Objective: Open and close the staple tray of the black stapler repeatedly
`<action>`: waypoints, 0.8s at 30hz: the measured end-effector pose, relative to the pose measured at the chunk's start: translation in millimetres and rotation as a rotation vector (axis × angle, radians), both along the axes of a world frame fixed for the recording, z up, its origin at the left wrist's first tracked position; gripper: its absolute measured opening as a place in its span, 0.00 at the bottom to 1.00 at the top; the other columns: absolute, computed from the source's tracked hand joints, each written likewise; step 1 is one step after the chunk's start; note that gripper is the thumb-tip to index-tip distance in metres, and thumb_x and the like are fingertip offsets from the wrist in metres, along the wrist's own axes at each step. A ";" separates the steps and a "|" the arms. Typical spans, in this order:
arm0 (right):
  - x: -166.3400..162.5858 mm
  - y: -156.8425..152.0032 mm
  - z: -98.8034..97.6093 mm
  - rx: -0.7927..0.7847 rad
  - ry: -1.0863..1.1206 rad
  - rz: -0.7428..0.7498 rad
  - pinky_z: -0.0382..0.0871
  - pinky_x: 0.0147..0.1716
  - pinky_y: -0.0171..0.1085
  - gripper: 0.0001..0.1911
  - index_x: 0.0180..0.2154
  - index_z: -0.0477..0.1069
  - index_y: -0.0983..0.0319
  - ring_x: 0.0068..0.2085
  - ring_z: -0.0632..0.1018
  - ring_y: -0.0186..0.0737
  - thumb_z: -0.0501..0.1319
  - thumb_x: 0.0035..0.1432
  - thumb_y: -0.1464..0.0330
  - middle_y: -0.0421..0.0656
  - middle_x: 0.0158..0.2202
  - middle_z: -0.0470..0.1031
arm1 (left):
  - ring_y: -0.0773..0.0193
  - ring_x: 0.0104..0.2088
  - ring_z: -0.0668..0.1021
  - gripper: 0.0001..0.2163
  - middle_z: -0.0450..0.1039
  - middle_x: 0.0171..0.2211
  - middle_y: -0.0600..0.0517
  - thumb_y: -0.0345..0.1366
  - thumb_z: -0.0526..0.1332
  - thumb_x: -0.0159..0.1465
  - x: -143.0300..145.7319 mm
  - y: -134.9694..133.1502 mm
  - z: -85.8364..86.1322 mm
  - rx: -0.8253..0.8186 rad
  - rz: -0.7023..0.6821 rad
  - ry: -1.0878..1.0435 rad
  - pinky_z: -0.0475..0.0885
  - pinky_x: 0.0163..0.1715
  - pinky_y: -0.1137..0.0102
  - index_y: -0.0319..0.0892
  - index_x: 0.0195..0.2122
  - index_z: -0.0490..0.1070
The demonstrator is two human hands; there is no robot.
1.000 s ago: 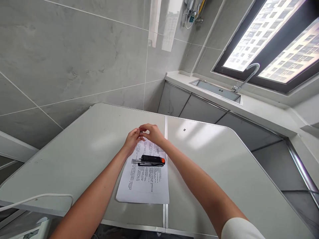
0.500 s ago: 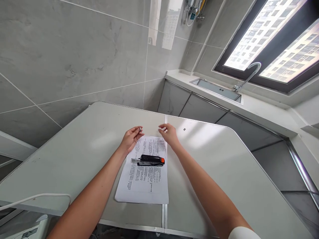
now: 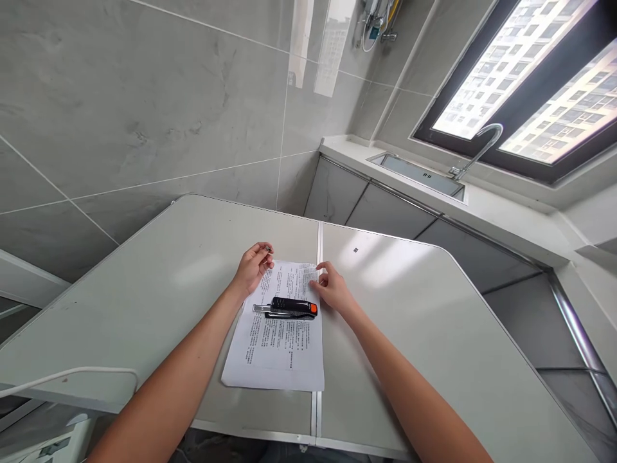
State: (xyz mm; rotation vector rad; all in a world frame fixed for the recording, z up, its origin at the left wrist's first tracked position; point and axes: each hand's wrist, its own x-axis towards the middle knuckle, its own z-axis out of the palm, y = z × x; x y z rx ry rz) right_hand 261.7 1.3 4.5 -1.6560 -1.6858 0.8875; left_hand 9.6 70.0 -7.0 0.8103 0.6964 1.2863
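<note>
A black stapler point(image 3: 291, 307) with an orange end lies across printed paper sheets point(image 3: 274, 372); a silver metal part sticks out of its left end. At the far left corner of the paper, my left hand point(image 3: 253, 266) is closed, pinching a small metallic piece point(image 3: 268, 249) between thumb and finger. The piece is too small to make out fully. My right hand point(image 3: 331, 287) is open above the paper's right edge, just beyond the stapler's orange end. Its fingers are curved and apart, with nothing visible in them.
The pale folding table point(image 3: 159, 308) has a metal seam point(image 3: 317, 411) running beside the paper. A small dark piece point(image 3: 355, 250) lies on its right half. A white cable point(image 3: 72, 371) crosses the left corner. Behind stand a tiled wall and a counter with a sink point(image 3: 419, 173).
My right hand has come down and nearer, from beyond the paper to its right edge by the stapler. My left hand has barely shifted and still pinches the small piece.
</note>
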 end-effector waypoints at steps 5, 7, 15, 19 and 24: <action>-11.8 -32.2 -3.4 0.125 -0.137 0.019 0.63 0.31 0.36 0.09 0.44 0.68 0.55 0.29 0.72 0.38 0.54 0.62 0.66 0.35 0.28 0.71 | 0.72 0.29 0.71 0.09 0.71 0.36 0.53 0.34 0.71 0.58 1.7 -0.6 1.0 0.033 0.013 0.002 0.71 0.28 0.75 0.43 0.40 0.77; -18.7 -41.4 -4.4 0.186 -0.167 0.027 0.64 0.33 0.37 0.09 0.40 0.70 0.56 0.32 0.74 0.39 0.52 0.64 0.68 0.38 0.32 0.74 | 0.72 0.28 0.70 0.06 0.70 0.36 0.53 0.35 0.71 0.58 1.7 -1.2 1.6 0.033 0.018 0.020 0.71 0.28 0.75 0.42 0.36 0.78; -20.6 -48.5 -12.0 0.271 -0.045 0.000 0.70 0.38 0.40 0.10 0.38 0.72 0.56 0.36 0.77 0.44 0.52 0.64 0.70 0.42 0.37 0.78 | 0.72 0.28 0.71 0.05 0.71 0.35 0.52 0.34 0.70 0.58 1.5 -2.3 4.9 0.029 0.028 0.029 0.70 0.27 0.75 0.42 0.34 0.77; -1.6 -41.6 -12.1 0.207 -0.036 -0.085 0.69 0.34 0.40 0.09 0.35 0.72 0.57 0.32 0.75 0.43 0.53 0.62 0.68 0.42 0.33 0.78 | 0.72 0.28 0.71 0.04 0.71 0.35 0.53 0.33 0.70 0.59 2.2 -3.9 7.2 0.025 0.021 0.033 0.73 0.29 0.74 0.42 0.34 0.78; 31.9 -33.4 -4.1 0.097 -0.069 -0.120 0.66 0.29 0.39 0.09 0.33 0.72 0.58 0.27 0.71 0.40 0.54 0.60 0.66 0.42 0.32 0.77 | 0.70 0.31 0.74 0.07 0.74 0.38 0.50 0.33 0.68 0.60 2.4 -7.2 9.1 0.028 -0.060 0.048 0.77 0.36 0.72 0.40 0.40 0.81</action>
